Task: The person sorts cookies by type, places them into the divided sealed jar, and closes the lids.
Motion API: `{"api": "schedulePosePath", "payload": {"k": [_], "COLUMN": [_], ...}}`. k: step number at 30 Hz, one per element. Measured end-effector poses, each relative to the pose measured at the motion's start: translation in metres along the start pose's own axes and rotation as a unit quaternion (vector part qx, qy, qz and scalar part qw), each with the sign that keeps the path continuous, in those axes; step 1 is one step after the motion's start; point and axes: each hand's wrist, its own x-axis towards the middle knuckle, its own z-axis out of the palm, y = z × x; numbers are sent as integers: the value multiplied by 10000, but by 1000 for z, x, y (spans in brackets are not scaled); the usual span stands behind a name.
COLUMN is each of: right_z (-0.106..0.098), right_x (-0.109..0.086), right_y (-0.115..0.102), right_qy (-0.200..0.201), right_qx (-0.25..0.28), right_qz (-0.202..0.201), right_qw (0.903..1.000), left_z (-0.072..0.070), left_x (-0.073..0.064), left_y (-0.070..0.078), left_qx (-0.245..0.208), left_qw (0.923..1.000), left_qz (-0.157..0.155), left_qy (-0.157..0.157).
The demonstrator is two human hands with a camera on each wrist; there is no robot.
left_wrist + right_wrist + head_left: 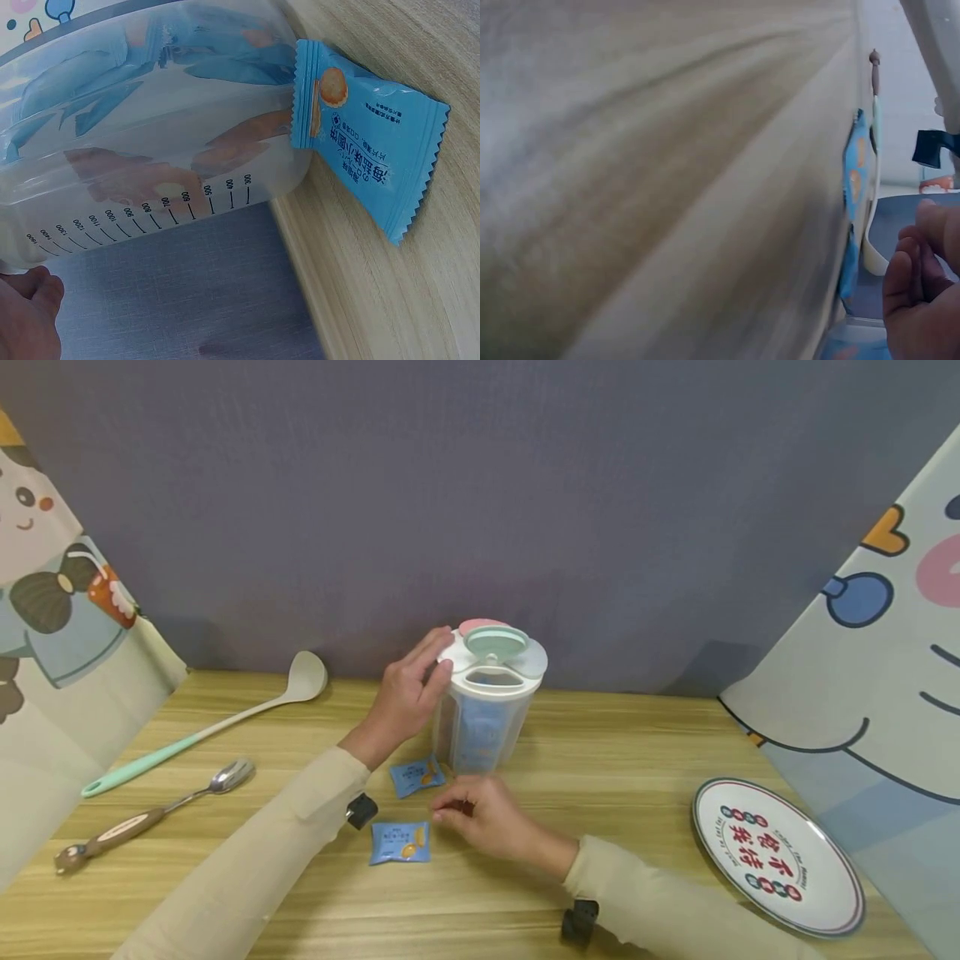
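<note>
A clear plastic storage canister with a white lid stands near the wall, blue packets inside. Its green flap is tipped back, so the pour opening shows. My left hand holds the lid's left edge, with thumb in front and fingers behind. One blue snack packet lies against the canister's foot; the left wrist view shows a round cracker printed on this packet. A second blue packet lies nearer. Just right of it is my right hand, fingers loosely bent and nothing visible in them.
On the left lie a ladle with a pale green handle and a fork with a brown bear-shaped handle. A white plate with printed characters sits at the right. A grey wall panel closes off the table's back.
</note>
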Motion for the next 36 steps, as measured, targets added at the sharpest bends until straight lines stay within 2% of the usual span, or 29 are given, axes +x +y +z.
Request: {"api": "schedulePosePath", "payload": {"k": [10,21,31,36], "right_z": [7,10,12,14], "right_x": [-3,-6,-6,-6], "right_y": [3,3,4,5], "right_qy": [-206,-621,-672,-647], "right_qx": [-165,3,-58,-68], "right_qz": [174,565,719,638], "right_qw": [9995,9965,9951,9958], "left_z": [1,1,1,0], "left_x": [0,0,0,0], "left_y": [-1,-1,-1,0], "left_qx": [-17,-13,-50,-34], "left_qw": [10000,10000,10000,10000], "left_qz": [-1,23,-7,-46], "left_qy": [15,59,41,24]}}
